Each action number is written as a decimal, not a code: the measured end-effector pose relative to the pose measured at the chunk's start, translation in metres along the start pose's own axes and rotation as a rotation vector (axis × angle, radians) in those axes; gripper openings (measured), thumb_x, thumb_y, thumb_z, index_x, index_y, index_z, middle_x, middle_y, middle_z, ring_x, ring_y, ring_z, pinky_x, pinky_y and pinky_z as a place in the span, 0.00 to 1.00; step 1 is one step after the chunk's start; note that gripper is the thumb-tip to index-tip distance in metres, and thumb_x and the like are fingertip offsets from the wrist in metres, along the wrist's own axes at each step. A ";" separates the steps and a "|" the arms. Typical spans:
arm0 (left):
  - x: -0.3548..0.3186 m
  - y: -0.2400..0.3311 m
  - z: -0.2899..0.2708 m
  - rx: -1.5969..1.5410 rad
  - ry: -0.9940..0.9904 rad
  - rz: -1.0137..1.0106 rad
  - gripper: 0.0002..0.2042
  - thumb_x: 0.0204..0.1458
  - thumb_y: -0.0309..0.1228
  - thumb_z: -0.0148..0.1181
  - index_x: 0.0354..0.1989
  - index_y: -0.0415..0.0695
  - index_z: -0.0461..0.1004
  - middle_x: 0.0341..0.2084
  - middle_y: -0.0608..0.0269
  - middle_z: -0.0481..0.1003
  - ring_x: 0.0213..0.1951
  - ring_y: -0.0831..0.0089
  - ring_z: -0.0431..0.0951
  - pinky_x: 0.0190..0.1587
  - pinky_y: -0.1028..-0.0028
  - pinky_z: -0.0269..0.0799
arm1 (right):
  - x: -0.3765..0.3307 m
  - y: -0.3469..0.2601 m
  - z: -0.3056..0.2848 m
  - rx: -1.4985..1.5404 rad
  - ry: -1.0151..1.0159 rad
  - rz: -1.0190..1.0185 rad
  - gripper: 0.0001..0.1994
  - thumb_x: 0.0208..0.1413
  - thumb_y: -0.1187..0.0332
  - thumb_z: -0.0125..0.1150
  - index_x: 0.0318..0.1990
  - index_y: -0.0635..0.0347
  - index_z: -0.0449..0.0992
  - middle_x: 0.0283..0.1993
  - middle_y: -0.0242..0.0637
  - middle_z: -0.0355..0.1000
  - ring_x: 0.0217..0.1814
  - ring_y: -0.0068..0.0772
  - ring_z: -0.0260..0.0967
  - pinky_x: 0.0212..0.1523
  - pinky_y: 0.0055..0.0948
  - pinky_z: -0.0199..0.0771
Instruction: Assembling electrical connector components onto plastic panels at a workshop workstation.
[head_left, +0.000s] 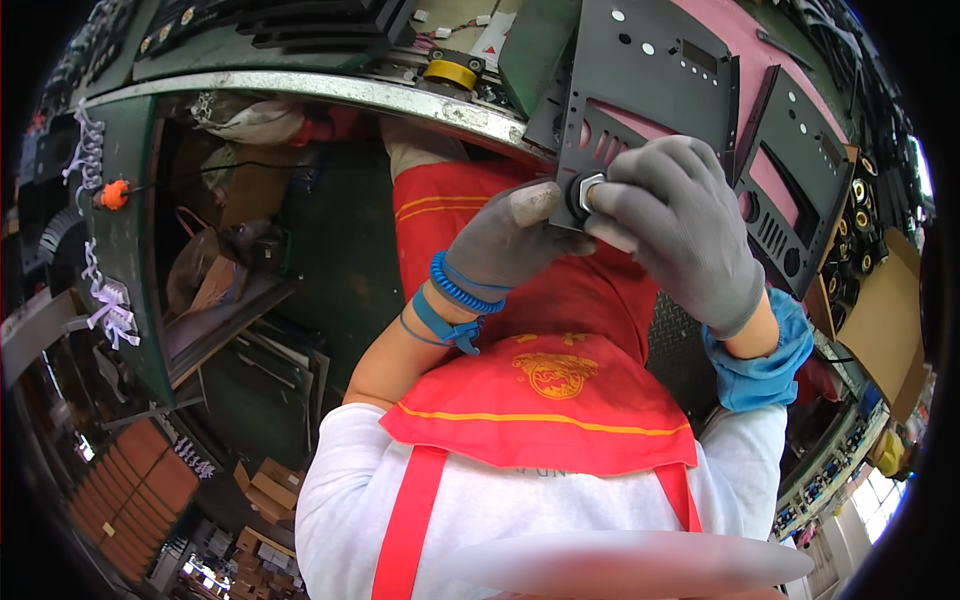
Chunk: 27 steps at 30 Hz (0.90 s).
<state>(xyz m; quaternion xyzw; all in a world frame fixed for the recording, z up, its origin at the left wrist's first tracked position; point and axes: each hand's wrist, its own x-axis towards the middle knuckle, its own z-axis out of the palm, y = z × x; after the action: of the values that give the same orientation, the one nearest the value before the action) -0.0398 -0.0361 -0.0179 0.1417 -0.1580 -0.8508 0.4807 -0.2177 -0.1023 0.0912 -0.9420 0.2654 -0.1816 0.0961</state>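
A dark grey metal panel (640, 75) with slots and round holes leans over the bench edge toward me. At its near corner sits a black round fitting with a silver hex nut (590, 193). My left hand (510, 235), in a grey glove, grips this corner, its thumb on top beside the fitting and its other fingers hidden underneath. My right hand (680, 205), also gloved in grey, is closed with thumb and fingers around the hex nut. A second, similar panel (800, 170) lies to the right on a pink sheet (735, 30).
A cardboard box (890, 310) with several black round fittings stands at the right. The bench's metal edge (330, 88) runs across the front. A yellow-wrapped part (452, 72) lies on the bench. At left is an open cabinet (165, 250) with an orange knob (115, 194).
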 end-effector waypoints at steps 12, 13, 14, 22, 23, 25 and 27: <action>0.005 0.003 -0.004 -0.138 -0.137 0.035 0.18 0.63 0.37 0.42 0.54 0.38 0.69 0.51 0.57 0.72 0.51 0.73 0.73 0.53 0.73 0.70 | -0.006 0.009 0.002 0.215 0.007 0.050 0.14 0.46 0.69 0.64 0.43 0.57 0.77 0.38 0.37 0.70 0.42 0.43 0.68 0.45 0.37 0.67; 0.004 0.000 -0.008 -0.140 -0.140 0.031 0.18 0.63 0.37 0.42 0.54 0.38 0.69 0.51 0.57 0.72 0.51 0.73 0.73 0.53 0.73 0.70 | -0.005 0.005 0.001 0.213 0.007 0.054 0.14 0.46 0.69 0.64 0.43 0.57 0.77 0.38 0.37 0.70 0.42 0.43 0.68 0.45 0.37 0.67; 0.003 -0.006 -0.014 -0.118 -0.115 0.077 0.21 0.63 0.40 0.44 0.57 0.37 0.67 0.53 0.55 0.71 0.53 0.65 0.72 0.55 0.64 0.69 | -0.003 -0.002 0.002 0.135 0.013 0.110 0.14 0.47 0.68 0.64 0.44 0.56 0.77 0.38 0.37 0.70 0.42 0.43 0.68 0.45 0.37 0.66; 0.004 -0.016 -0.024 -0.073 -0.187 0.032 0.24 0.63 0.42 0.43 0.60 0.36 0.64 0.53 0.54 0.72 0.55 0.61 0.72 0.59 0.57 0.66 | -0.002 0.009 -0.001 0.112 -0.008 0.119 0.17 0.47 0.62 0.66 0.45 0.55 0.76 0.36 0.36 0.69 0.41 0.43 0.67 0.44 0.37 0.66; 0.004 -0.019 -0.022 0.077 -0.026 0.045 0.19 0.63 0.40 0.44 0.53 0.38 0.68 0.48 0.57 0.73 0.50 0.65 0.74 0.54 0.63 0.69 | -0.004 0.009 0.004 0.204 -0.021 0.138 0.17 0.46 0.64 0.67 0.45 0.55 0.76 0.36 0.36 0.69 0.42 0.43 0.67 0.44 0.38 0.67; 0.002 -0.020 -0.015 0.226 0.133 0.054 0.15 0.63 0.38 0.45 0.47 0.40 0.72 0.43 0.60 0.75 0.44 0.70 0.76 0.49 0.70 0.72 | -0.006 0.011 0.006 0.295 -0.033 0.162 0.18 0.45 0.65 0.68 0.45 0.55 0.76 0.37 0.36 0.70 0.42 0.44 0.68 0.44 0.38 0.67; 0.002 -0.011 0.001 0.017 0.146 0.054 0.15 0.62 0.39 0.47 0.46 0.42 0.73 0.40 0.61 0.76 0.41 0.71 0.77 0.44 0.71 0.74 | -0.006 0.016 0.007 0.299 -0.073 -0.002 0.19 0.43 0.70 0.69 0.46 0.57 0.75 0.39 0.38 0.71 0.43 0.46 0.69 0.45 0.39 0.69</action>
<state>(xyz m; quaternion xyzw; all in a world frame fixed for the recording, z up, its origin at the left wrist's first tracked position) -0.0495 -0.0323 -0.0218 0.2030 -0.1334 -0.8235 0.5126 -0.2270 -0.1121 0.0789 -0.9235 0.2305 -0.1849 0.2447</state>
